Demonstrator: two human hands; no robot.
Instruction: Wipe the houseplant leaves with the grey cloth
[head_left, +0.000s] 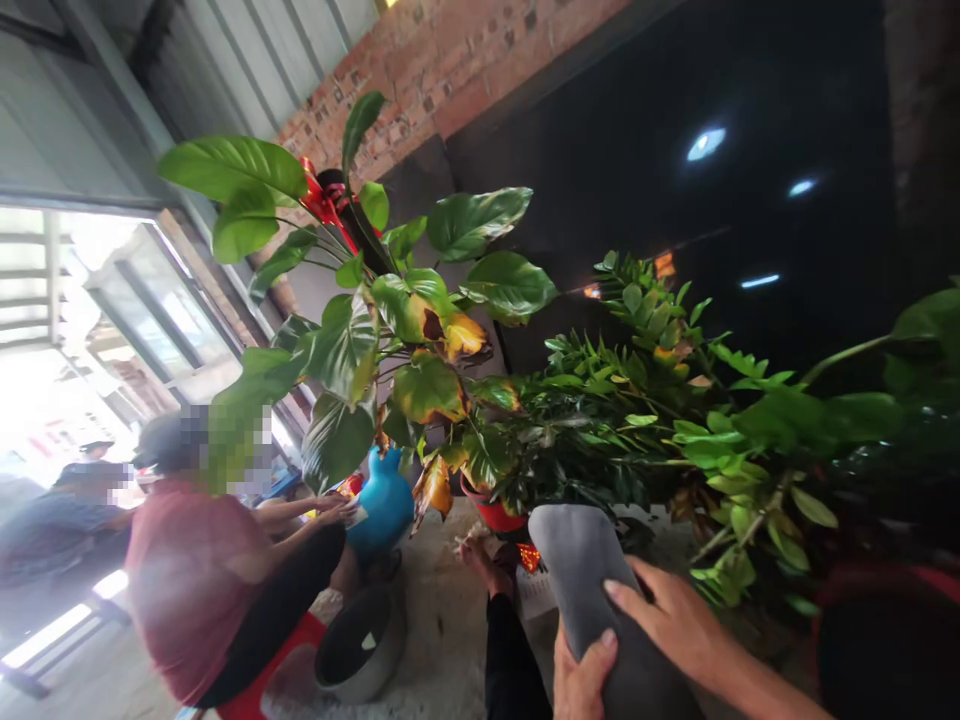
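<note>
Both hands on a grey cushion (592, 590): right hand (675, 620) laid flat on top, left hand (581, 680) gripping its lower edge, potted plants (600, 430) right behind.

Red brick wall (450, 60) at top, mortar lines plain. Below and right of it, glossy black panel (675, 200), catching a few pale light reflections (706, 143). Corrugated grey metal sheeting (247, 50) at upper left, beside a grey frame. Glazed window (142, 310) on the left, flooded with strong daylight, washed out almost white; street beyond, perhaps a shopfront, too bleached to tell. Pale concrete floor (442, 620) at bottom centre, rough and speckled. Bright strip of light low on the left edge.
</note>
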